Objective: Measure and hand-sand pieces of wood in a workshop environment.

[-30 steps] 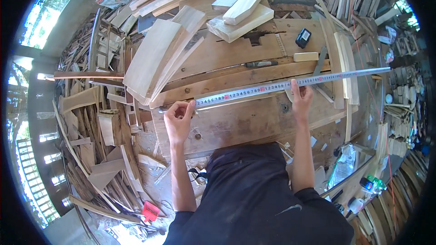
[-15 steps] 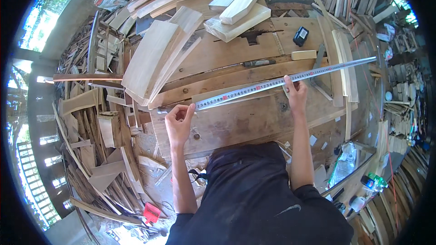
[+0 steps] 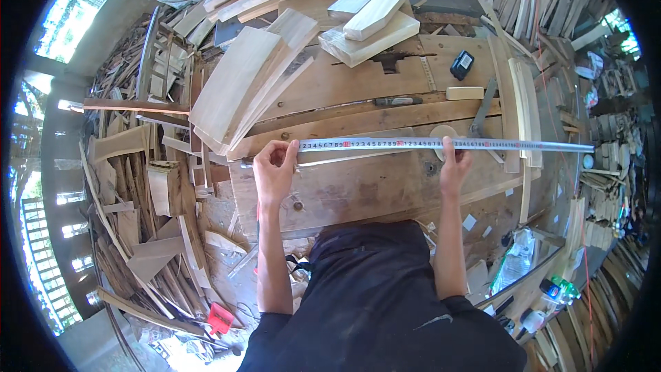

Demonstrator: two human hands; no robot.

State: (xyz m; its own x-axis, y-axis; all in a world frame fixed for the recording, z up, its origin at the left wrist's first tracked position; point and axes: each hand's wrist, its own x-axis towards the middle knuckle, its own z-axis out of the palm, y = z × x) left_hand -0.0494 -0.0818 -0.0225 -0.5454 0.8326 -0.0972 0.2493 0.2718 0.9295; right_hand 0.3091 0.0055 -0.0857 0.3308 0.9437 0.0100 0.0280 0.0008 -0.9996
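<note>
A long metal ruler (image 3: 372, 143) with dark and red markings stretches level across the front of the wooden workbench (image 3: 344, 196). My left hand (image 3: 275, 165) pinches its left end between thumb and fingers. Farther along, my right hand (image 3: 454, 165) grips the ruler from its near edge, and the rest reaches out past the bench's right side. Under the ruler lies a thin pale strip of wood (image 3: 354, 156), partly hidden. Behind my right hand a rounded pale piece of wood (image 3: 441, 139) shows in part, beside a dark metal square (image 3: 483, 107).
Flat pale boards (image 3: 237, 83) fan out at the bench's left. Stacked wood blocks (image 3: 372, 31) sit at the back. A tape measure (image 3: 462, 64), a small wood block (image 3: 465, 93) and a dark-handled tool (image 3: 397, 101) lie on the bench. Scrap wood (image 3: 131, 234) crowds the left.
The ruler has swung from a slant, right end high, to nearly level. My right hand has moved nearer with it; my left hand has shifted slightly. The rounded wood piece now shows.
</note>
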